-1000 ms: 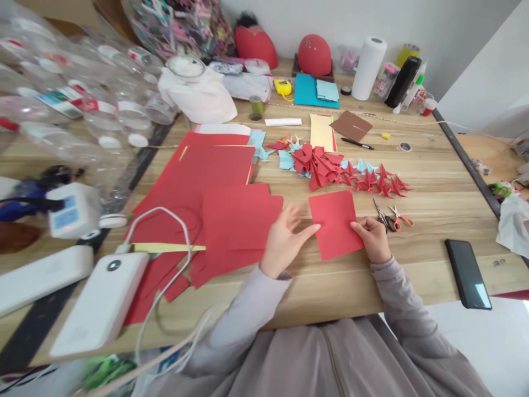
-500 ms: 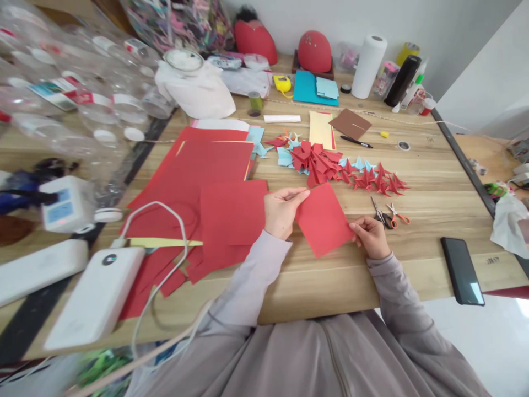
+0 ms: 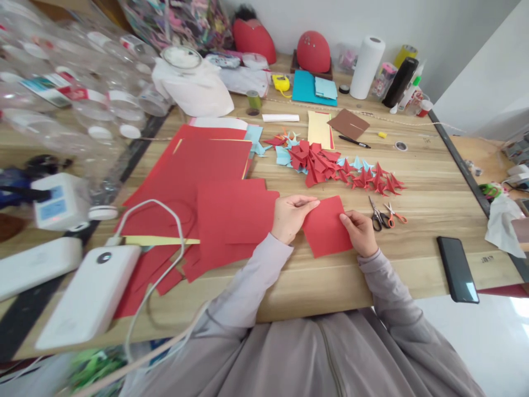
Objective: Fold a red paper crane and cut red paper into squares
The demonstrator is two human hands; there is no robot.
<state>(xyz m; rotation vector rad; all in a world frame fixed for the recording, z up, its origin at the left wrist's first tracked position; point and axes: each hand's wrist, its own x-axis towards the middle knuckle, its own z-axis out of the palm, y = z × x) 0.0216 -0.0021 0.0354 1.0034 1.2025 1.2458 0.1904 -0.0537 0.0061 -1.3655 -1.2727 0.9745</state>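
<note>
A square sheet of red paper (image 3: 326, 229) is held between my two hands above the near middle of the table. My left hand (image 3: 291, 216) pinches its upper left part between thumb and fingers. On the right edge, my right hand (image 3: 360, 231) grips the sheet with the thumb on top and the fingers behind. More red paper squares (image 3: 235, 212) lie just left of my left hand, over larger red sheets (image 3: 206, 165). Beyond the held sheet is a pile of folded red paper cranes (image 3: 314, 160), with light blue ones (image 3: 357, 164) among them.
Black-handled scissors (image 3: 379, 215) and orange-handled scissors (image 3: 394, 214) lie right of my right hand. A phone (image 3: 458, 270) rests near the right front edge. At left are a white power bank (image 3: 88, 298) with a looping cable and many plastic bottles (image 3: 82, 94). A black pen (image 3: 354, 141) lies farther back.
The red sheet has turned from a tilted diamond to a more upright square. My right hand has moved left and up along its edge; my left hand has shifted slightly right. Another red square's corner now shows beside it.
</note>
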